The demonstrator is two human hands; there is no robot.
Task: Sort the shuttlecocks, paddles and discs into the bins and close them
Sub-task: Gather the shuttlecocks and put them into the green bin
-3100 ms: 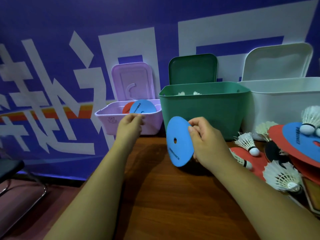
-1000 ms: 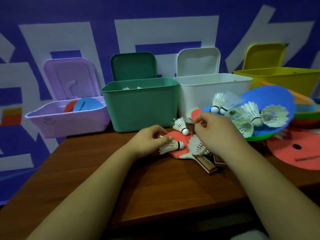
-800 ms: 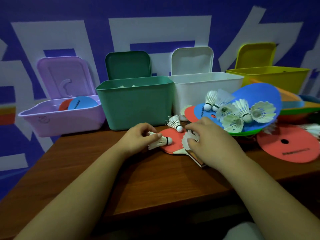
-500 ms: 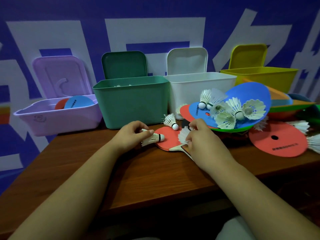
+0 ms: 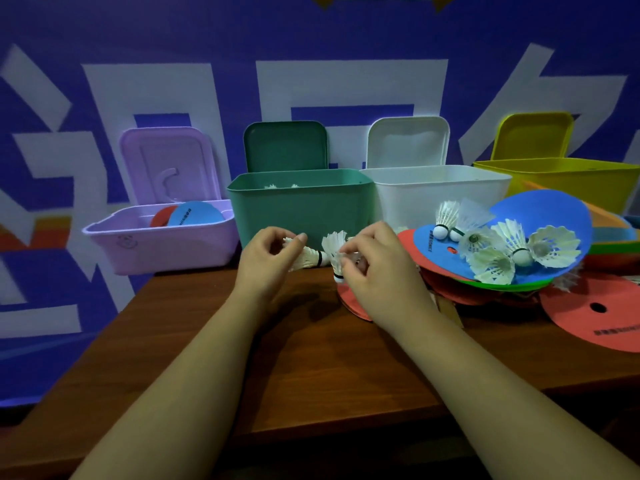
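Note:
Both hands are raised just in front of the open green bin (image 5: 301, 209), which has shuttlecocks inside. My left hand (image 5: 268, 263) pinches a white shuttlecock (image 5: 310, 258) by its feathers. My right hand (image 5: 377, 268) grips another white shuttlecock (image 5: 334, 251), cork end down. Under my right hand a red paddle (image 5: 353, 303) lies on the table. Several more shuttlecocks (image 5: 498, 245) rest on a blue disc (image 5: 550, 216) atop a stack of discs at the right. The open lilac bin (image 5: 156, 244) at the left holds a blue disc (image 5: 195, 213) and a red one.
An open white bin (image 5: 436, 192) and an open yellow bin (image 5: 568, 181) stand right of the green one, lids tipped back against the blue wall. A red disc (image 5: 595, 317) lies flat at the table's right. Bare wooden tabletop (image 5: 311, 358) spreads under my forearms.
Both hands have lifted their shuttlecocks off the red paddle and risen toward the green bin. The third shuttlecock that stood between them is now in my right hand's area.

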